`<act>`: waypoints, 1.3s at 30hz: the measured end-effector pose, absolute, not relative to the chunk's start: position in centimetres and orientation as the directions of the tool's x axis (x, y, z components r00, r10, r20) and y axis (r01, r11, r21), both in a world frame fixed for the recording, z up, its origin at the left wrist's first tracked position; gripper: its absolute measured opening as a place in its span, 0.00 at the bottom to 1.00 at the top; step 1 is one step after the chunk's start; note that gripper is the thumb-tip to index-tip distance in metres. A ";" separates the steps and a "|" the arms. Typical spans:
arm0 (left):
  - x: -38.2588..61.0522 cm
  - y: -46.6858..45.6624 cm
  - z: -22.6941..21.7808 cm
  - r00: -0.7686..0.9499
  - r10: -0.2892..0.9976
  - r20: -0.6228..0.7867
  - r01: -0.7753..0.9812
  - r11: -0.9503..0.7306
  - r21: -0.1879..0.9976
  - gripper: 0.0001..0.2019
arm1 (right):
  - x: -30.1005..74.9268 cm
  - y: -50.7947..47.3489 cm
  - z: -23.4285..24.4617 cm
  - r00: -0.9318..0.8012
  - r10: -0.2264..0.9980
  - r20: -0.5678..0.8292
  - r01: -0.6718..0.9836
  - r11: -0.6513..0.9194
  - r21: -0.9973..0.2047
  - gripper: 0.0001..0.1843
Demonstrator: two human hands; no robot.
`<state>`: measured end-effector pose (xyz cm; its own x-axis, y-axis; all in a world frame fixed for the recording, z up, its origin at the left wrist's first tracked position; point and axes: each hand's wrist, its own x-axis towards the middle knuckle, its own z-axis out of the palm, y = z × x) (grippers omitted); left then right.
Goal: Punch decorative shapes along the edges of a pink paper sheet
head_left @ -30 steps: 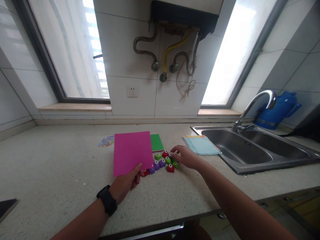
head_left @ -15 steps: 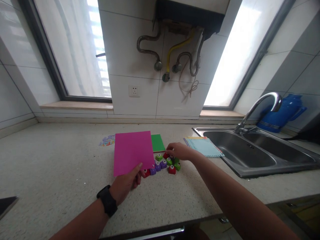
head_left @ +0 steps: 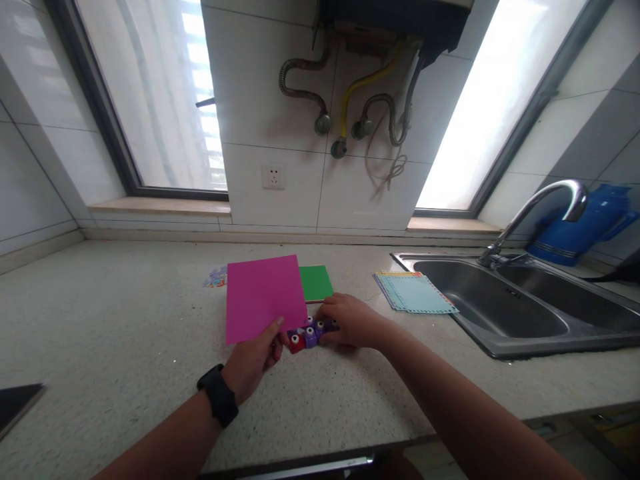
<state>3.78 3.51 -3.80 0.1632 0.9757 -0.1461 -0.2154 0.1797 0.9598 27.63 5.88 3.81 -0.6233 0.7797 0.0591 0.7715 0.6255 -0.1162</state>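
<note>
My left hand (head_left: 259, 351) pinches a magenta sheet of paper (head_left: 265, 297) by its lower right corner and tilts it up off the counter. Small paper punches with white round buttons stand in a cluster just right of the sheet: a red paper punch (head_left: 297, 343) and several purple ones, such as this purple paper punch (head_left: 311, 337). My right hand (head_left: 349, 321) curls down over the right side of the cluster, its fingers closed around a purple punch that they partly cover. Behind the punches lies a green stack of paper (head_left: 316, 283).
A fanned stack of light blue, dotted-edge cards (head_left: 420, 293) lies at the sink's left rim. The steel sink (head_left: 480, 347) with its faucet (head_left: 530, 200) is at right, a blue jug (head_left: 575, 230) behind. Small colourful pieces (head_left: 215, 277) lie left of the magenta sheet.
My right hand has moved slightly down and left, from the red and green punches at the back onto the purple ones. My left hand still holds the magenta sheet. The view has shifted slightly.
</note>
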 end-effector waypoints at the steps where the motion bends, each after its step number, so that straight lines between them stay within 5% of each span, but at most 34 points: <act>1: 3.8 3.5 -3.8 0.154 0.977 -0.146 -0.228 0.179 0.957 0.24 | 27.4 5.8 3.6 -0.627 0.775 0.074 0.766 0.632 -0.122 0.21; 12: 3.7 3.8 -4.4 0.122 0.988 -0.093 -0.244 0.121 0.962 0.24 | 25.7 4.8 2.0 -0.618 0.773 0.142 0.779 0.627 -0.025 0.17; 18: 3.8 3.8 -4.2 0.122 0.988 -0.092 -0.234 0.118 0.965 0.24 | 25.3 4.9 1.7 -0.637 0.753 0.167 0.755 0.652 -0.062 0.25; 21: 3.8 3.8 -4.0 0.116 0.990 -0.085 -0.248 0.112 0.962 0.24 | 25.3 5.3 1.6 -0.639 0.753 0.156 0.753 0.654 -0.074 0.20; 23: 3.9 3.8 -4.0 0.110 0.990 -0.091 -0.259 0.117 0.959 0.23 | 25.6 5.7 1.8 -0.631 0.757 0.169 0.740 0.653 -0.162 0.17; 26: 3.8 3.7 -4.0 0.125 0.987 -0.102 -0.257 0.132 0.958 0.23 | 26.7 6.3 2.3 -0.515 0.827 0.225 0.662 0.551 -0.508 0.15; 30: 3.8 3.7 -4.2 0.133 0.982 -0.137 -0.216 0.164 0.963 0.24 | 27.6 7.3 3.2 -0.349 0.911 0.217 0.251 0.314 -0.916 0.15; 34: 3.8 3.7 -4.3 0.160 0.976 -0.146 -0.140 0.169 0.976 0.26 | 27.0 8.1 2.6 -0.304 0.935 0.181 -0.095 0.159 -0.983 0.21; 39: 4.0 3.6 -3.7 0.153 0.977 -0.148 0.021 0.147 0.989 0.28 | 26.2 7.4 0.4 -0.301 0.949 0.092 -0.354 -0.022 -0.935 0.15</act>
<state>4.04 3.63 -3.68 0.1531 0.9771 -0.1480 0.0208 0.1466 0.9890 26.15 7.43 0.42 -0.3009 0.9492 0.0918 -0.3542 -0.0219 -0.9349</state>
